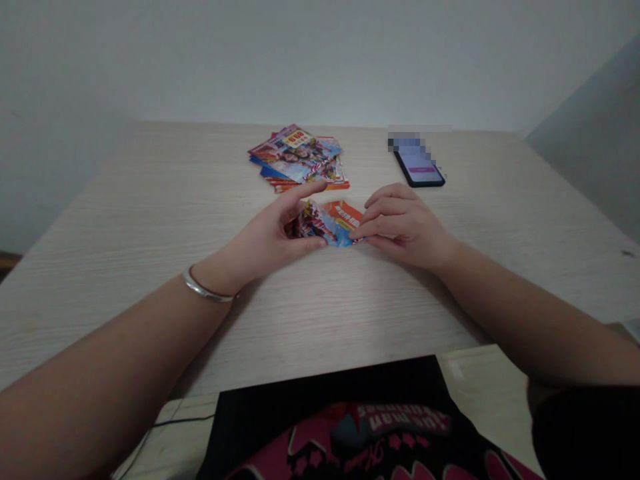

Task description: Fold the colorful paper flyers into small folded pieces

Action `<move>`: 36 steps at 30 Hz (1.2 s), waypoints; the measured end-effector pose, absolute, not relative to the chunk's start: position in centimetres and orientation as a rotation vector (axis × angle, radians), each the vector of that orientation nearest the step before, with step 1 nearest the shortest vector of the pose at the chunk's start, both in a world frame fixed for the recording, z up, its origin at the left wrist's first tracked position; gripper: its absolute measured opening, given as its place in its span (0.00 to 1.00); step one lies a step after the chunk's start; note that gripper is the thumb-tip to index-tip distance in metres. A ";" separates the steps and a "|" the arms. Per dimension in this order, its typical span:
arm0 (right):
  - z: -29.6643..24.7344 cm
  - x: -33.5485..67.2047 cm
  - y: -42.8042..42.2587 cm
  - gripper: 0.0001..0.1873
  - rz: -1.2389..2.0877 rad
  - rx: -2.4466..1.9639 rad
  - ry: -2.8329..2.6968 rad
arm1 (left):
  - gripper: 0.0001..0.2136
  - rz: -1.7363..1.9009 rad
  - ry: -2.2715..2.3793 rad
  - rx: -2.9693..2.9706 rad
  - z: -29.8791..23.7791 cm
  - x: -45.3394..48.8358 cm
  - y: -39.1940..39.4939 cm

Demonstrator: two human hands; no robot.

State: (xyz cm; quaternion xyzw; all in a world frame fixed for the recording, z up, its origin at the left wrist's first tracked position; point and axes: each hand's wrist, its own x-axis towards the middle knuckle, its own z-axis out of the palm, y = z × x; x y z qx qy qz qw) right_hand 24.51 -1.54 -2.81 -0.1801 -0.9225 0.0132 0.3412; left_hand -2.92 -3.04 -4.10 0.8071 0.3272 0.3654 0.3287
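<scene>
A colourful printed leaflet (341, 225), bent or folded, is between my two hands above the pale table. Its showing faces are orange, blue and a busy picture print. My left hand (273, 233) curls round its left end, with the thumb along the near edge and the index finger stretched out above. The other left fingers are partly hidden. At the right end, my right hand (403, 223) grips the leaflet between thumb and fingers. Just beyond my left fingertips lies an uneven stack of similar leaflets (300, 157).
A black phone (419, 163) with a lit screen lies on the far right of the table (320, 307). A white wall (320, 60) stands behind the table's far edge. A thin dark cable (185, 421) runs near my lap at the lower left.
</scene>
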 end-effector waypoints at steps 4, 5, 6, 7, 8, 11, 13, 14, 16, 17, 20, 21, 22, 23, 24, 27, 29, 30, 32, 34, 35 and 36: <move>-3.0 24.2 -1.7 0.07 0.063 -0.424 -2.413 | 0.34 0.943 0.823 2.039 -4.2 -3.1 -3.0; -3.0 24.1 -1.8 0.07 0.073 -0.432 -2.425 | 0.34 0.941 0.828 2.039 -4.2 -3.1 -3.0; -3.0 24.1 -1.9 0.09 0.084 -0.443 -2.432 | 0.34 0.943 0.832 2.035 -4.2 -3.1 -2.9; -3.0 24.0 -1.9 0.10 0.095 -0.455 -2.431 | 0.34 0.950 0.833 2.024 -4.2 -3.1 -2.9; -3.0 23.9 -2.0 0.12 0.105 -0.471 -2.421 | 0.34 0.962 0.829 2.005 -4.2 -3.0 -2.9; -3.0 23.7 -2.3 0.13 0.146 -0.510 -2.352 | 0.34 0.998 0.799 1.931 -4.1 -2.8 -2.9; -3.0 23.7 -2.4 0.12 0.197 -0.503 -2.318 | 0.34 1.019 0.803 1.893 -4.0 -2.6 -2.9; -3.0 23.6 -2.4 0.12 0.226 -0.499 -2.308 | 0.34 1.033 0.816 1.880 -4.0 -2.6 -2.9; -3.0 23.6 -2.4 0.09 0.255 -0.499 -2.295 | 0.35 1.054 0.847 1.866 -4.0 -2.6 -3.0; -3.0 23.7 -2.4 0.08 0.245 -0.500 -2.294 | 0.36 1.053 0.859 1.867 -4.0 -2.6 -3.0; -2.9 23.7 -2.5 0.07 0.105 -0.486 -2.298 | 0.38 1.013 0.864 1.874 -4.1 -2.7 -3.0; -2.8 23.8 -2.6 0.06 0.048 -0.498 -2.302 | 0.37 1.002 0.858 1.867 -4.1 -2.7 -3.0; -2.7 23.8 -2.7 0.06 -0.006 -0.521 -2.308 | 0.36 0.995 0.851 1.858 -4.0 -2.7 -3.1; -2.6 23.8 -2.9 0.06 -0.055 -0.545 -2.312 | 0.35 0.991 0.844 1.852 -4.0 -2.6 -3.2; -2.5 23.8 -3.1 0.06 -0.100 -0.564 -2.313 | 0.34 0.986 0.840 1.854 -3.9 -2.6 -3.3; -2.3 23.7 -3.5 0.07 -0.233 -0.482 -2.280 | 0.31 0.973 0.858 1.882 -3.6 -2.5 -3.6; -2.3 23.4 -3.6 0.08 -0.283 -0.397 -2.255 | 0.30 0.968 0.865 1.879 -3.5 -2.5 -3.7; -2.3 23.3 -3.6 0.07 -0.281 -0.391 -2.255 | 0.30 0.966 0.866 1.869 -3.5 -2.4 -3.7; -2.3 23.1 -3.6 0.03 -0.224 -0.458 -2.276 | 0.30 0.960 0.860 1.851 -3.5 -2.4 -3.7; -2.4 22.9 -3.5 0.03 -0.132 -0.535 -2.294 | 0.30 0.959 0.853 1.837 -3.6 -2.4 -3.7; -2.4 22.9 -3.5 0.03 -0.088 -0.550 -2.301 | 0.30 0.959 0.847 1.828 -3.6 -2.3 -3.7; -2.4 22.8 -3.5 0.04 -0.058 -0.548 -2.304 | 0.30 0.959 0.839 1.815 -3.6 -2.3 -3.7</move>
